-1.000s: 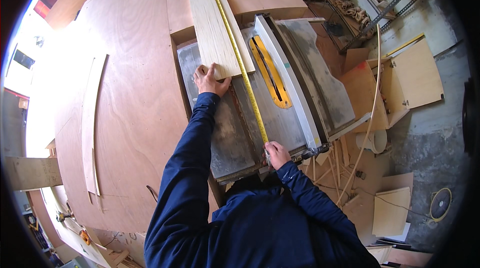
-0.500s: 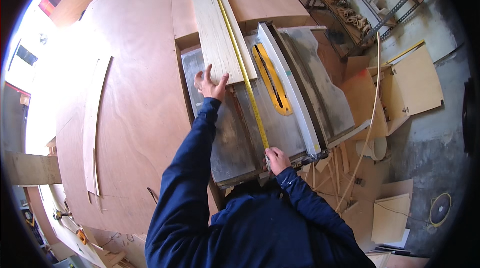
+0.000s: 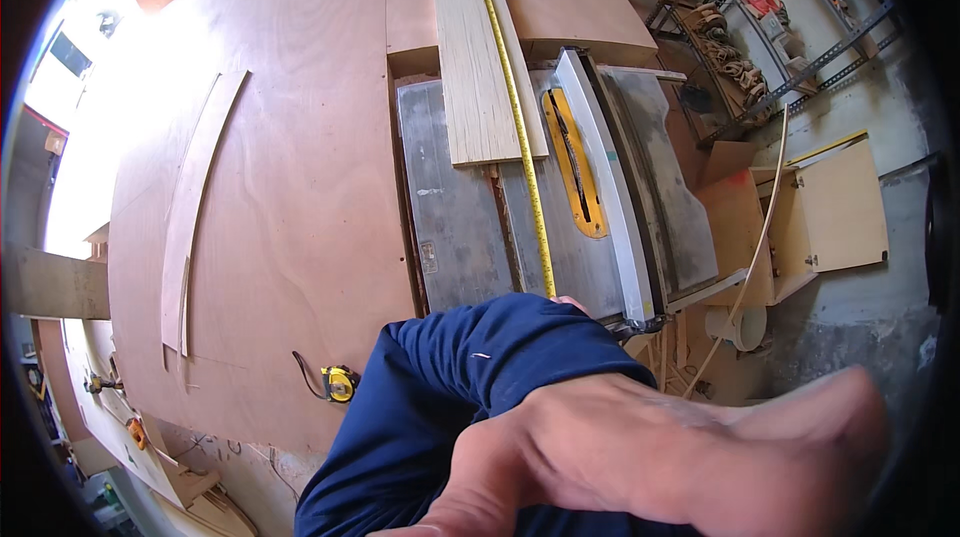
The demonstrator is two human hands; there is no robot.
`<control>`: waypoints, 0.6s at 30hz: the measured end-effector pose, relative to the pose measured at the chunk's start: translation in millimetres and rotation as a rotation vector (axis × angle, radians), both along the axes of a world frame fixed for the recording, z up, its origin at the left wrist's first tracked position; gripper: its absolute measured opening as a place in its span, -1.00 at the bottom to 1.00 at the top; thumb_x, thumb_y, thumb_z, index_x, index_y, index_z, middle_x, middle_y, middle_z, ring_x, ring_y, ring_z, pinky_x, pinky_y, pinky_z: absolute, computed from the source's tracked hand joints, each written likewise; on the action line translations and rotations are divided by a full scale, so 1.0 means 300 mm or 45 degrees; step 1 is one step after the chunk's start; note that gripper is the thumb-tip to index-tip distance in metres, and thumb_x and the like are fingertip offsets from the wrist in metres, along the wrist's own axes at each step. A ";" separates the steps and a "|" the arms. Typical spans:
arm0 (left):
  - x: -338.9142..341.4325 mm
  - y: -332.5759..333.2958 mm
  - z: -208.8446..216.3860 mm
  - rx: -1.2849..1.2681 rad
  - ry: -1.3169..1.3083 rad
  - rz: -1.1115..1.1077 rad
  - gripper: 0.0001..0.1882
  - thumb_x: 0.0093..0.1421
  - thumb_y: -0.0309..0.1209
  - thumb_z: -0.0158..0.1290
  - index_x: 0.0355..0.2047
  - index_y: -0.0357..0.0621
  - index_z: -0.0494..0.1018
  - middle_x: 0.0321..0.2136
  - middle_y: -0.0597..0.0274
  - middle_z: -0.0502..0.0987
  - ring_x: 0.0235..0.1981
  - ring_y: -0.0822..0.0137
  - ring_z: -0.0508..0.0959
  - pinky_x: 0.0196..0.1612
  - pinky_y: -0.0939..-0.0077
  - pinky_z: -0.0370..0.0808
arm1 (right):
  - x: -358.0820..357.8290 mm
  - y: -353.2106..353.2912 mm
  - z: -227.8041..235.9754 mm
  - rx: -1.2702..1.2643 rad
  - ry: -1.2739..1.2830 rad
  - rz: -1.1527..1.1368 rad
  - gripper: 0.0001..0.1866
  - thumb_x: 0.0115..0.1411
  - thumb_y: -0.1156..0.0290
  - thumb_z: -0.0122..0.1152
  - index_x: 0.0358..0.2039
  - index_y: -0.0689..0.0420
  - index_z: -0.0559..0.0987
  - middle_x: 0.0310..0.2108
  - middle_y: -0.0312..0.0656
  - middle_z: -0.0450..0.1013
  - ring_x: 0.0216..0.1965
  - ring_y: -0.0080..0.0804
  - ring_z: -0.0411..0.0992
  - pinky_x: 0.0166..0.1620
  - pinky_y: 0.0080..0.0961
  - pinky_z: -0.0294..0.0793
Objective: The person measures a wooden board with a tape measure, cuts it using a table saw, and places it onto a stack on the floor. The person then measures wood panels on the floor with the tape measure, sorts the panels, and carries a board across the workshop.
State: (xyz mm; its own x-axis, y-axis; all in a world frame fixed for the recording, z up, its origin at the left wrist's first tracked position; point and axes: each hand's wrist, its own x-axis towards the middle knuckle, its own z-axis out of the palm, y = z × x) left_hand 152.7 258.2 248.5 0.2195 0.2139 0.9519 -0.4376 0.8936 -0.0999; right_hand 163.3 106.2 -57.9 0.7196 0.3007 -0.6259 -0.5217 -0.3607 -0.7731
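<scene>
My left hand point(image 3: 680, 437) is raised close in front of me at the lower right, large and blurred. Its fingers are bent out of clear sight, so what they hold, if anything, is hidden. Beyond the left sleeve, only a bit of my right hand point(image 3: 572, 304) shows, at the near end of a yellow measuring tape point(image 3: 531, 167). In the earlier frame those fingers pinch it. The tape runs away from me, lengthwise over a pale wooden board point(image 3: 472, 67). That board lies partly on the metal saw table point(image 3: 455, 207), beside the yellow blade insert point(image 3: 575, 162).
A long fence point(image 3: 612, 187) flanks the insert on the right. Plywood point(image 3: 290, 237) spreads out at left, bearing thin wood strips point(image 3: 205, 157) and a yellow-black tape measure case point(image 3: 340, 384) with a strap. Metal shelving point(image 3: 740, 47) and an open wooden cabinet point(image 3: 840, 212) stand at right.
My left hand has left the board's near end and come up close to me, crossing over my right arm. The view has shifted, and the tape measure case on the plywood now shows.
</scene>
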 end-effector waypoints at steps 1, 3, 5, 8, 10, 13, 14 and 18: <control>0.001 -0.018 -0.002 0.000 -0.002 -0.006 0.26 -0.22 0.63 -0.41 -0.05 -0.50 0.27 -0.16 -0.08 0.18 -0.14 0.15 0.17 -0.06 0.37 0.17 | -0.001 0.000 0.006 -0.012 0.015 -0.016 -0.69 0.23 0.18 -0.05 -0.39 0.18 0.46 -0.62 -0.23 0.43 -0.72 -0.54 0.38 -0.74 -0.62 0.31; -0.005 -0.018 -0.004 0.002 -0.004 -0.016 0.26 -0.22 0.63 -0.41 -0.05 -0.50 0.27 -0.16 -0.08 0.19 -0.14 0.15 0.17 -0.06 0.37 0.17 | 0.001 0.000 0.015 -0.021 0.031 -0.037 -0.69 0.23 0.18 -0.05 -0.39 0.18 0.46 -0.63 -0.24 0.43 -0.72 -0.54 0.38 -0.74 -0.62 0.31; -0.010 -0.022 -0.004 0.006 -0.005 -0.021 0.26 -0.22 0.62 -0.41 -0.05 -0.50 0.27 -0.16 -0.08 0.19 -0.14 0.15 0.17 -0.06 0.37 0.17 | 0.002 -0.006 0.015 -0.022 0.001 -0.008 -0.68 0.22 0.19 -0.04 -0.42 0.21 0.48 -0.62 -0.21 0.45 -0.68 -0.51 0.41 -0.65 -0.60 0.36; 0.012 -0.080 0.003 0.006 -0.013 -0.034 0.26 -0.21 0.62 -0.41 -0.05 -0.50 0.27 -0.16 -0.08 0.19 -0.15 0.15 0.18 -0.06 0.37 0.17 | 0.019 -0.053 -0.133 0.049 -0.195 0.009 -0.67 0.21 0.20 -0.02 -0.44 0.23 0.50 -0.61 -0.18 0.47 -0.60 -0.47 0.45 -0.52 -0.59 0.42; 0.021 -0.084 -0.005 0.001 -0.010 -0.044 0.25 -0.21 0.62 -0.41 -0.06 -0.50 0.27 -0.16 -0.08 0.19 -0.15 0.15 0.18 -0.06 0.37 0.17 | 0.027 -0.049 -0.081 0.015 -0.187 0.005 -0.66 0.20 0.20 -0.02 -0.45 0.25 0.51 -0.59 -0.15 0.49 -0.55 -0.46 0.48 -0.41 -0.59 0.43; 0.013 -0.105 0.009 0.015 -0.011 -0.014 0.25 -0.21 0.62 -0.41 -0.06 -0.49 0.27 -0.16 -0.08 0.19 -0.15 0.16 0.18 -0.06 0.37 0.18 | 0.021 -0.025 -0.047 -0.022 -0.178 0.053 -0.67 0.20 0.21 -0.02 -0.45 0.24 0.51 -0.59 -0.16 0.49 -0.54 -0.46 0.48 -0.42 -0.59 0.44; -0.006 -0.093 0.002 0.024 -0.009 0.006 0.25 -0.21 0.62 -0.41 -0.06 -0.49 0.27 -0.16 -0.08 0.19 -0.15 0.16 0.19 -0.06 0.37 0.18 | 0.020 -0.024 -0.076 0.006 -0.179 0.084 -0.67 0.20 0.21 -0.02 -0.44 0.24 0.51 -0.60 -0.16 0.49 -0.54 -0.46 0.47 -0.42 -0.60 0.43; 0.003 -0.111 0.004 0.003 -0.029 -0.041 0.24 -0.20 0.62 -0.41 -0.06 -0.49 0.27 -0.16 -0.08 0.20 -0.15 0.16 0.19 -0.06 0.37 0.18 | 0.026 -0.035 -0.064 -0.058 -0.198 0.049 -0.66 0.20 0.19 -0.03 -0.44 0.23 0.51 -0.61 -0.18 0.49 -0.55 -0.49 0.46 -0.44 -0.60 0.41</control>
State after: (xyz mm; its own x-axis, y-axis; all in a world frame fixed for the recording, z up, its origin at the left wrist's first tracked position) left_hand 153.4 224.7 249.8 0.2047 0.2051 0.9571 -0.4062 0.9074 -0.1076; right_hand 171.0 95.6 -77.0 0.7976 0.3035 -0.5213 -0.3819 -0.4149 -0.8258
